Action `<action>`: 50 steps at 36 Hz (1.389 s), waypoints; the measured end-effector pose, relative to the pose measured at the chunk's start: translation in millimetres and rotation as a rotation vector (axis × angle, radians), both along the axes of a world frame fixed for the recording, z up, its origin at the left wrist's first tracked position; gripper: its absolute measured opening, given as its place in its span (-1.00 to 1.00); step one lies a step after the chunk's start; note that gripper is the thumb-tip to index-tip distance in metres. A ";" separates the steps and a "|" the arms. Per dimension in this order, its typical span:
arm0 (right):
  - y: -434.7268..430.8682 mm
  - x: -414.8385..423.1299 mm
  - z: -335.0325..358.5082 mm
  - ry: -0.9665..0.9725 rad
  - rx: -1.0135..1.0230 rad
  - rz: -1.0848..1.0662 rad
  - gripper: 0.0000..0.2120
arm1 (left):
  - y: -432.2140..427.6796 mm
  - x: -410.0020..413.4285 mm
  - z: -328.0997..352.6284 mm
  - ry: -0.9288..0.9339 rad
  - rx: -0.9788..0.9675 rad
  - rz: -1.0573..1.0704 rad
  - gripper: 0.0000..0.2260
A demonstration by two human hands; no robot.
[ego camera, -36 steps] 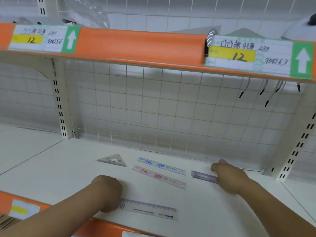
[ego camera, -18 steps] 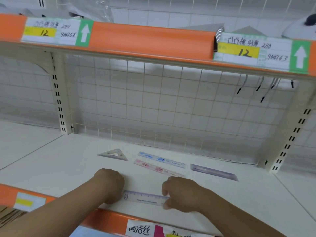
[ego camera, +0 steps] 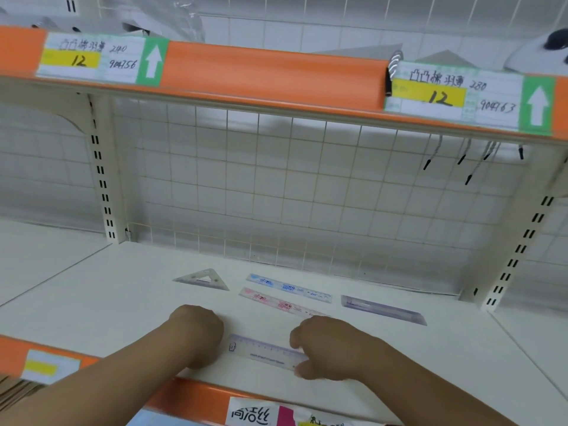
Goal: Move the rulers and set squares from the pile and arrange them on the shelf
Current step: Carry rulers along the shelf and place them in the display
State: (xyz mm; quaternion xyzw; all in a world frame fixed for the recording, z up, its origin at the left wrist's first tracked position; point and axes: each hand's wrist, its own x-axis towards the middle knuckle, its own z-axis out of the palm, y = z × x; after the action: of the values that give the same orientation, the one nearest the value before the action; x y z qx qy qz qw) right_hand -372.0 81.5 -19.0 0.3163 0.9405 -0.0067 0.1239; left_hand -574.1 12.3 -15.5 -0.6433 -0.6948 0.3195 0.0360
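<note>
Pinching the right end of the clear ruler (ego camera: 266, 352) between thumb and curled fingers, my right hand (ego camera: 330, 348) rests near the front edge of the shelf (ego camera: 116, 290). My left hand (ego camera: 199, 332) is curled at the ruler's left end; I cannot tell whether it grips. The ruler lies flat, its long axis along that edge.

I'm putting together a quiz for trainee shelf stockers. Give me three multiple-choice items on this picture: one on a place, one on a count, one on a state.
1. The grey triangular set square lies:
A) left of the blue patterned ruler
B) right of every ruler
C) under a hand

2. Straight rulers on the white shelf:
A) two
B) four
C) six

3. The right hand:
A) hangs open
B) grips the set square
C) pinches the clear lilac-marked ruler

Answers:
1 A: they lie side by side at the back.
2 B: the blue one, the pink patterned ruler, the purple translucent ruler and the clear one.
3 C: thumb and fingers close on its right end.
</note>
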 end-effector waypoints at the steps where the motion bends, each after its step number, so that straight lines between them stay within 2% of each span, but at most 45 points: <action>1: 0.0 0.0 -0.9 0.001 0.006 0.007 -0.62 | -0.1 0.4 0.2 0.006 -0.003 -0.001 -0.70; 8: 6.2 8.5 -3.9 0.029 0.022 0.039 -0.69 | -0.1 2.0 0.1 0.011 -0.010 0.002 -0.70; 15: 45.5 52.6 10.7 0.110 0.071 -0.084 -0.76 | -0.9 5.6 5.5 0.025 -0.034 0.001 -0.68; 19: 70.2 85.2 19.0 0.076 0.125 -0.188 -0.74 | 2.9 6.6 5.0 0.029 -0.041 0.012 -0.68; 23: 88.1 111.4 17.2 0.030 0.142 -0.269 -0.89 | 10.6 7.1 6.7 -0.004 -0.048 0.040 -0.70; 29: 106.6 133.7 10.1 -0.011 0.161 -0.325 -0.94 | 16.6 11.6 6.5 -0.044 -0.023 0.084 -0.70; 50: 141.1 142.9 -7.2 0.001 0.180 -0.351 -0.93 | 18.1 32.4 -0.6 -0.028 -0.023 0.100 -0.71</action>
State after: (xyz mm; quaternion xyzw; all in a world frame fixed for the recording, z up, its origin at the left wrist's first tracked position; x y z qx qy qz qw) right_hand -229.1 222.5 -26.2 0.4851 0.8679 0.0556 0.0917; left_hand -541.7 30.4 -16.1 -0.6128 -0.7227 0.3197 0.0029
